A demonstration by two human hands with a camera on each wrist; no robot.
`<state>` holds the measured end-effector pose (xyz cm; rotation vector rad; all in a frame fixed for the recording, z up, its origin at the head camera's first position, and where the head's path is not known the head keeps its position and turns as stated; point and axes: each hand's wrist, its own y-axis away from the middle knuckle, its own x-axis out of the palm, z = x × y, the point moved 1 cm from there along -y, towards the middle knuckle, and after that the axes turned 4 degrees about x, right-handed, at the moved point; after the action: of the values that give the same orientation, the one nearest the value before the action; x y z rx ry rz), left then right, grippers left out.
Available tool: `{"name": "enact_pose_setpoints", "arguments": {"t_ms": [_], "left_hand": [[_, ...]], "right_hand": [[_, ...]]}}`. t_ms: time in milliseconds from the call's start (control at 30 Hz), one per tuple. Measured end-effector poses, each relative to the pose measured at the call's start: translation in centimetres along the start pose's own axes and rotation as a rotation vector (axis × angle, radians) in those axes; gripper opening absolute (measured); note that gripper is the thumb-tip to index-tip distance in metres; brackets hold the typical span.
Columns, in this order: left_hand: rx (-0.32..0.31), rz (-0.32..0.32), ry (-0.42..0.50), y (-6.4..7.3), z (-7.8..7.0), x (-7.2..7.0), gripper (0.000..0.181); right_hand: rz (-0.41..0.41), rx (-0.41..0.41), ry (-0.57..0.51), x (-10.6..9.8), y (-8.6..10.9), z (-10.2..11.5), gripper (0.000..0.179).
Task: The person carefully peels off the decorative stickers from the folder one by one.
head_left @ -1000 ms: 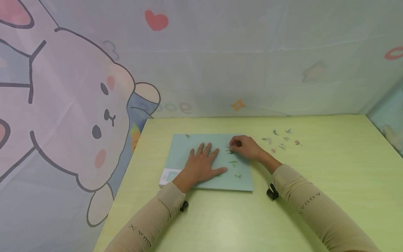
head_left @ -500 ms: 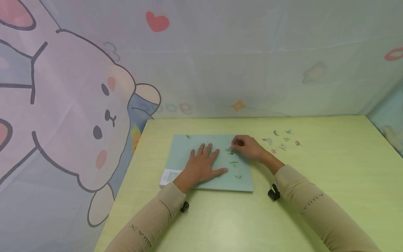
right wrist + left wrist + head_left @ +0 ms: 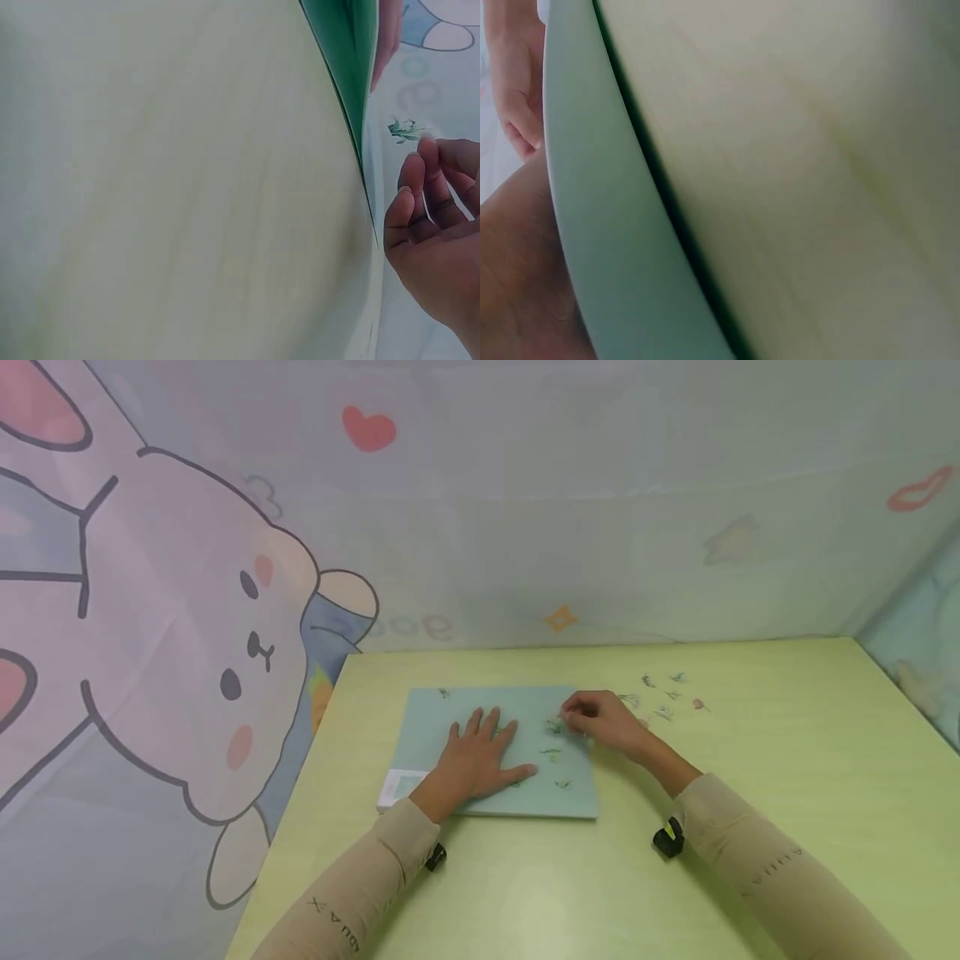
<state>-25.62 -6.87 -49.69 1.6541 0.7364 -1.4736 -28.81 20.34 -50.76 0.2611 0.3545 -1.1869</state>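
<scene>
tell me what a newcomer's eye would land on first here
Likely the huge cartoon animal lying sideways on the backdrop at the head view's left. Then the left hand spread on the pale green pad, while the grip of the right hand pinches a small leafy cutout over the pad's right part. Tiny flower cutouts lie scattered on the table to the pad's right.

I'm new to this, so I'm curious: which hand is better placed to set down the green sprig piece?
Probably the right hand: it already pinches the green sprig piece by the right side of the pale green board. The left hand lies spread on the board, seemingly steadying it.
</scene>
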Motion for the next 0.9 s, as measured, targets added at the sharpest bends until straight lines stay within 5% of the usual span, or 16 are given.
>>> {"name": "enact_pose_setpoints", "arguments": {"t_ms": [233,900], "left_hand": [[0.008,-0.010,0.037,0.3,0.1,0.0,0.093],[0.016,-0.014,0.025,-0.1,-0.2,0.1,0.094]], "right_hand": [[-0.026,0.009,-0.102,-1.9,2.2,-0.6,0.022],[-0.111,0.087,-0.133,-7.8,6.0,-2.2,0.033]]}}
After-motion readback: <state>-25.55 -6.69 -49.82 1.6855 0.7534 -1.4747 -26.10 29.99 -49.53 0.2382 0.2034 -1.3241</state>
